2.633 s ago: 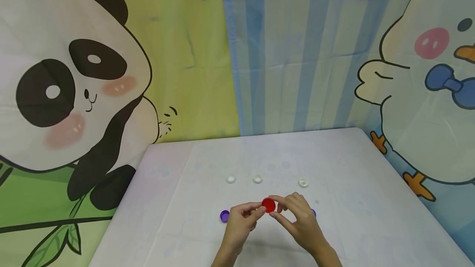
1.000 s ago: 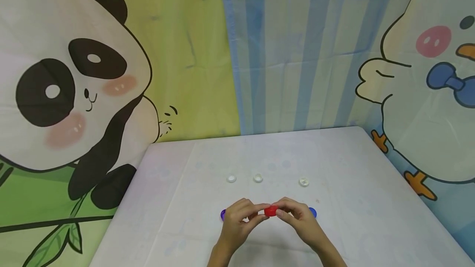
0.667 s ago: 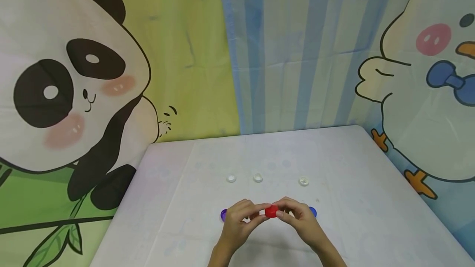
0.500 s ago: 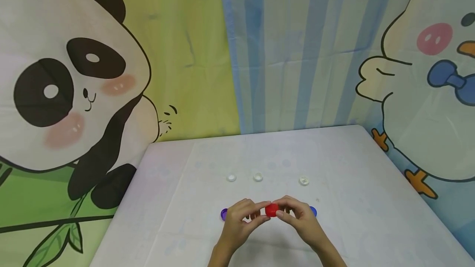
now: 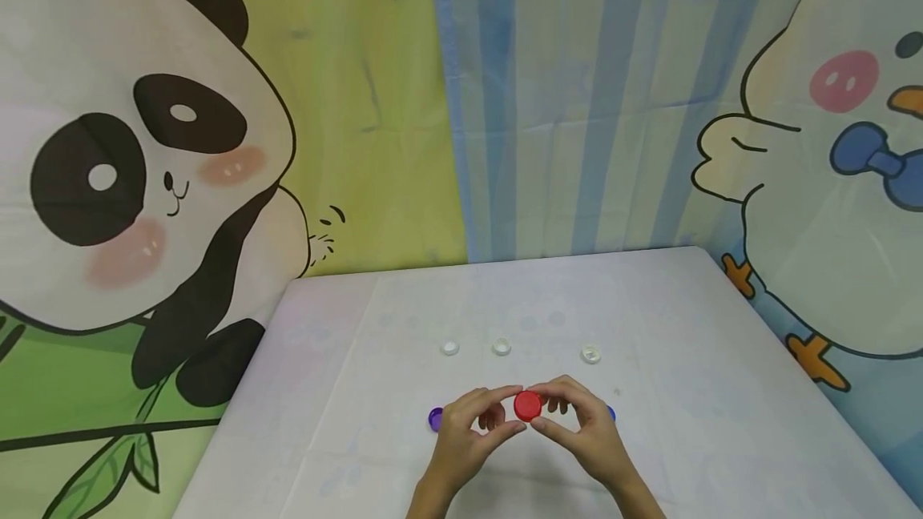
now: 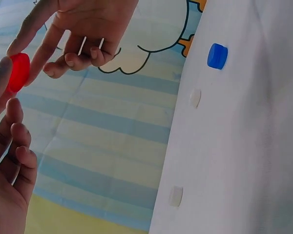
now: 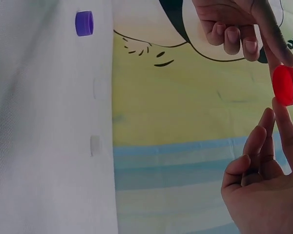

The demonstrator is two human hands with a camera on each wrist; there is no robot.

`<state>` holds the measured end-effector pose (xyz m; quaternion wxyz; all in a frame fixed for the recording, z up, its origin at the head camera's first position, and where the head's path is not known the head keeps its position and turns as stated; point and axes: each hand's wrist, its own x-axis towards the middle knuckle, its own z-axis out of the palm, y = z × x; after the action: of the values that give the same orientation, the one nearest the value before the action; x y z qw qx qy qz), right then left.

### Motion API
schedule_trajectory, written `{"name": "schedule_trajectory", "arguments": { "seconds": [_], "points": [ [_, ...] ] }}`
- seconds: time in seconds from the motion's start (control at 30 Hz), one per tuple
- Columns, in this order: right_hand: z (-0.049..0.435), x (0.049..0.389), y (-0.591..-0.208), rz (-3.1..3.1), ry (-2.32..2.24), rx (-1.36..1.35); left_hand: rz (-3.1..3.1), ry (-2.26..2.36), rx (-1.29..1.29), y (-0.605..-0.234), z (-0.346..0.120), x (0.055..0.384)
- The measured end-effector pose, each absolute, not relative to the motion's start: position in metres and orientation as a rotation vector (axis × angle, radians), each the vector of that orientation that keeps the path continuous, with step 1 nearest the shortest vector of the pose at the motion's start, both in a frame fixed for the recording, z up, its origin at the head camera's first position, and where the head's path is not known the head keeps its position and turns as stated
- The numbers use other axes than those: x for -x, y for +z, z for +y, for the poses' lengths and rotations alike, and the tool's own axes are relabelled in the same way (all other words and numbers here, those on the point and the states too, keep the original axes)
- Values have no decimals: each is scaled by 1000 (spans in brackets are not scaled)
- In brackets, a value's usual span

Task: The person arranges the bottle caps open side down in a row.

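A red bottle cap (image 5: 528, 406) is up in front of the body, its round face toward the head camera. My left hand (image 5: 465, 432) pinches its left side between thumb and index finger. On the other side, my right hand (image 5: 587, 431) holds it by thumb and index fingertips. The remaining fingers of both hands curl loosely beneath. In the left wrist view the red cap (image 6: 19, 73) stands on edge between the fingertips; the right wrist view shows its slightly hollow-looking side (image 7: 285, 85).
On the white table (image 5: 389, 455), a purple cap (image 5: 436, 420) lies beside the left hand. A blue cap (image 5: 611, 413) is mostly hidden behind the right hand. Farther back sit three white caps, at left (image 5: 449, 348), middle (image 5: 501, 347) and right (image 5: 590, 354). Printed curtains (image 5: 562, 102) hang behind.
The red cap has turned in my fingers: first its hollow face showed, then its side, now its flat round face. Both hands stay in nearly the same place.
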<state>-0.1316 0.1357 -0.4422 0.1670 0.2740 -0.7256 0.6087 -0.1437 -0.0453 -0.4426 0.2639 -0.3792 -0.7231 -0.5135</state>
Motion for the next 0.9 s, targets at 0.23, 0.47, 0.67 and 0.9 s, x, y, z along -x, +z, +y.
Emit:
{"name": "schedule_trajectory", "arguments": {
  "seconds": [0.23,0.47,0.67,0.9],
  "points": [
    [135,132,-443,-2084,1709,-762,-1952,-1390,973,-444,-44,144],
    [135,131,-440,-2133,1630,-715,-1983,-1400,952,-465,-45,152],
    [135,135,-450,-2217,1451,-654,-2021,-1385,936,-485,-47,161],
    [138,154,-495,-2344,1300,-594,-2095,-1381,864,-512,-49,170]
  ]
}}
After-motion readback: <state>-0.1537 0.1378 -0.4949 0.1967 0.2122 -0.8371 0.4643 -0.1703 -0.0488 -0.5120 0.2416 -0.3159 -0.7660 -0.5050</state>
